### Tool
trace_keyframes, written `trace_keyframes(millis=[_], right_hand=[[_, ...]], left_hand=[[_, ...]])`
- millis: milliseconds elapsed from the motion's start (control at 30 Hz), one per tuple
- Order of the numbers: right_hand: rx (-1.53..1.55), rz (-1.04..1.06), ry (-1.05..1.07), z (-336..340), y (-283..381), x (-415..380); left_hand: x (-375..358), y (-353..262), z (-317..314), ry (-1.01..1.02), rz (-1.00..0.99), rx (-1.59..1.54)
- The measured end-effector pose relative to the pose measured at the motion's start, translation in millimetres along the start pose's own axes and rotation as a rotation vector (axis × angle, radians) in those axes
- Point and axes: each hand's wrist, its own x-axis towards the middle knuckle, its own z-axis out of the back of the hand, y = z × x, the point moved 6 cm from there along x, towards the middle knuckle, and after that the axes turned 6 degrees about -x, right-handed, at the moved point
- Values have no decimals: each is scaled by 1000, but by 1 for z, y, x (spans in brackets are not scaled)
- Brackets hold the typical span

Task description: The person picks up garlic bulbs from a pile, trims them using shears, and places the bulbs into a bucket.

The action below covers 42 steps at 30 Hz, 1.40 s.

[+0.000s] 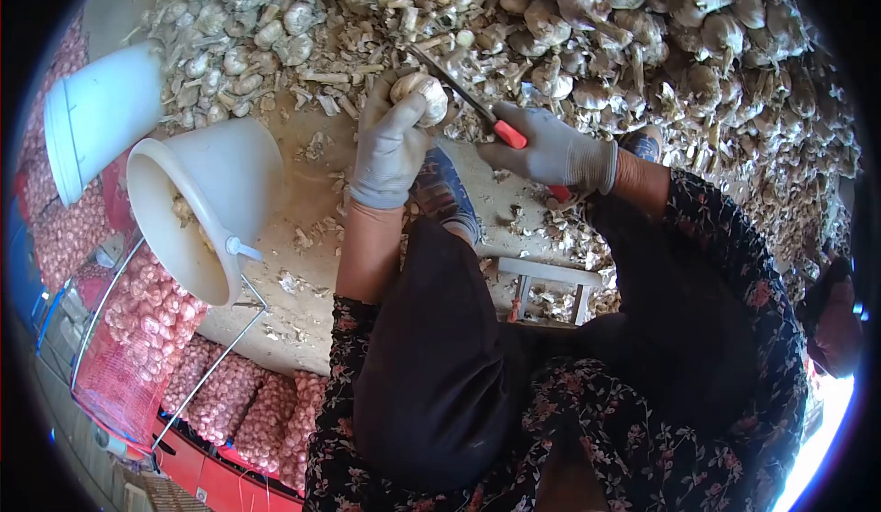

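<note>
My left hand [385,145], in a pale work glove, is closed around a whitish garlic bulb [429,94], with the thumb across its front. In my gloved right hand [551,150] are red-handled shears [468,99]. Their dark blades point up and left, passing just beside the bulb, and a second bit of red handle shows below the palm. My right fingers partly hide the grip. Beyond both hands spreads a large heap of garlic with stalks [633,35]. Trimmed-looking bulbs [239,7] lie at the upper left among cut stalks and dry skins.
A white bucket [229,163] lies tilted at left with some garlic inside; a light blue bucket [110,99] is behind it. Red net sacks of garlic [243,406] line the lower left near a metal frame [216,361]. A grey metal stool [551,272] shows between my legs.
</note>
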Motion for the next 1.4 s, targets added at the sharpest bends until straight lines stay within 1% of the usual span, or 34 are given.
trace_keyframes(millis=[33, 67, 100, 167, 200, 233, 267, 300, 367, 400, 433, 500, 533, 567, 600, 633, 667, 700, 733, 767, 800, 833, 900, 967, 1000, 1033, 1100, 1133, 1167, 1233, 1267, 1300, 1367, 1400], right_hand=[[102, -1, 3, 0, -2, -1], [205, 2, 8, 0, -3, -1], [201, 20, 10, 1, -2, -1], [320, -168, 56, -2, -19, -9], [352, -215, 94, 0, -23, -15], [348, -208, 96, 1, -28, -17], [411, -266, 113, -3, -38, -19], [476, -323, 128, -4, -45, -20], [429, -327, 137, -2, -48, -17], [415, -371, 142, -1, -45, -18], [398, -416, 145, -1, -44, -18], [355, -420, 184, -2, -45, -12], [255, -366, 153, 0, -44, -9], [159, -314, 122, 2, -42, -6], [149, -320, 137, 4, -38, -6], [152, -329, 135, 4, -37, -5], [140, -340, 121, 4, -38, -4], [124, -348, 112, 5, -39, -5], [85, -293, 91, 7, -38, -3], [85, -293, 80, 11, -38, -1], [-6, -206, 20, 17, -34, 2], [-91, -124, -30, 19, -28, 2], [-116, -125, -38, 19, -28, 8], [-242, -82, -155, 25, -20, 15], [-236, -37, -151, 26, -17, 17], [-240, -42, -150, 26, -14, 18], [-293, 41, -241, 30, -3, 19], [-291, 69, -253, 29, 0, 20], [-289, 62, -257, 30, 3, 21], [-277, -19, -107, 26, 6, 24], [-230, -43, -103, 24, 5, 23], [-228, -44, -101, 22, 4, 21], [-138, -1, -197, 25, 0, 17], [-105, 29, -231, 27, 0, 15]], left_hand=[[-2, -5, 4, 0, -13, 7], [-6, -16, 11, -9, -93, -1], [-11, -28, 16, -16, -174, -10], [-56, -99, 24, -239, -426, -4], [-87, -147, 25, -473, -768, 321], [-121, -197, 27, -603, -853, 1010], [-139, -225, 23, -701, -873, 1713], [-137, -230, 23, -703, -881, 1715], [-137, -242, 25, -1343, -687, 2273], [-121, -231, -14, -1326, -987, 2630], [-101, -223, -10, -1322, -987, 2631], [-29, -205, 17, -618, -833, 1927], [17, -193, 13, -605, -719, 1985], [62, -177, 26, -565, -494, 2067], [101, -164, 52, -517, -502, 2095], [131, -151, 76, -558, -196, 2231], [142, -141, 91, -543, -174, 2268], [145, -137, 98, -536, -163, 2263], [147, -138, 105, -500, -170, 2008], [154, -137, 109, -456, -189, 1756], [149, -121, 120, -375, -211, 1104], [123, -110, 90, -418, -220, 794], [90, -94, 59, -322, -159, 725], [68, -82, 40, -326, -147, 682], [59, -76, 31, -332, -139, 643], [53, -73, 23, -330, -137, 638], [44, -64, 3, -272, -86, 613], [42, -59, -11, -195, -123, 636], [39, -57, -14, -188, -118, 637], [37, -49, -13, -227, -11, 723], [38, -45, -4, -266, -27, 728], [37, -43, -3, -268, -25, 729], [37, -40, -3, -214, -58, 653], [38, -36, 2, -175, -34, 554]])
